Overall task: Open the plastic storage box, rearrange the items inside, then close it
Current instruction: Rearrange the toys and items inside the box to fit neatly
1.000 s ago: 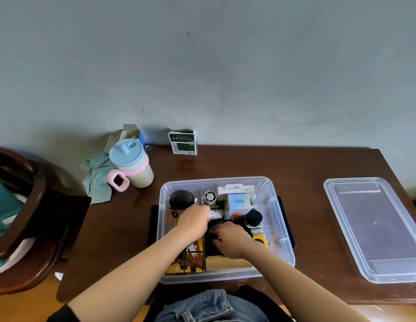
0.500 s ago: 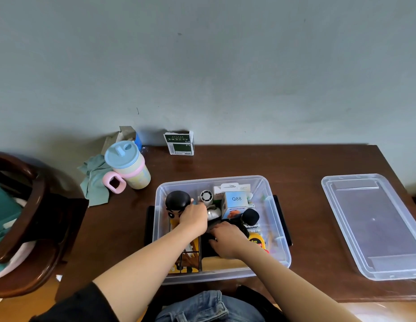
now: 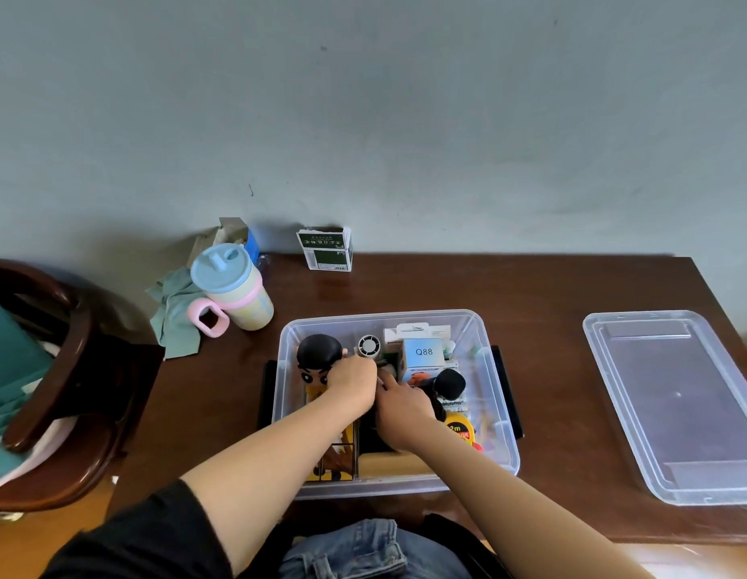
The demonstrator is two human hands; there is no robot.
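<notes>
Both hands reach into the open storage box (image 3: 494, 420) mid-table, lid (image 3: 680, 407) lying right: the left hand (image 3: 355, 380) curls over something hidden, the right hand's (image 3: 405, 411) grip is unclear.

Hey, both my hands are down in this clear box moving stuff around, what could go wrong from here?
The storage box is packed tight, so either hand, left hand or right hand, might topple the Q88 carton or black-haired figure. The lid lies near the table's right edge and might get knocked off.
</notes>
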